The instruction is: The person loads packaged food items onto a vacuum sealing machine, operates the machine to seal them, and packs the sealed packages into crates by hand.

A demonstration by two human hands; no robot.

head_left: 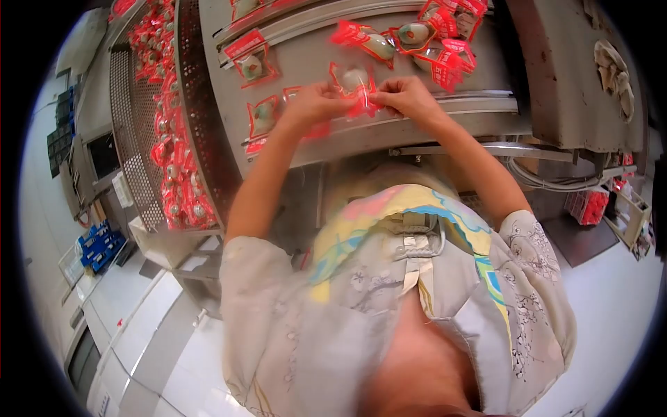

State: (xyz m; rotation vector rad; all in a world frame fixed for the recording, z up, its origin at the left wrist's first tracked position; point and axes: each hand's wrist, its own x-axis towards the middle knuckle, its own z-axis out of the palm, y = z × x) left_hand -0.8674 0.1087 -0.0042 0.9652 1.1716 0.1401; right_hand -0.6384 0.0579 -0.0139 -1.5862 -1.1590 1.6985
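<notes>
Both of my hands pinch one red and clear plastic packet point(354, 78) with a pale egg-like item inside, held above the metal table point(306, 43). My left hand point(316, 105) grips its lower left side. At its lower right edge, my right hand point(410, 99) has thumb and fingers closed on the film. Similar packets point(264, 116) lie beside and partly behind my left hand. Another packet point(251, 64) rests farther up on the left. Several more packets point(415, 33) are grouped beyond my right hand.
A perforated metal tray point(132, 115) at the left holds many red packets point(182, 177). Metal rails point(479, 104) cross the table. At the right stands a metal housing point(566, 76) with a cloth point(613, 80) on it. A blue crate point(101, 247) is at the lower left.
</notes>
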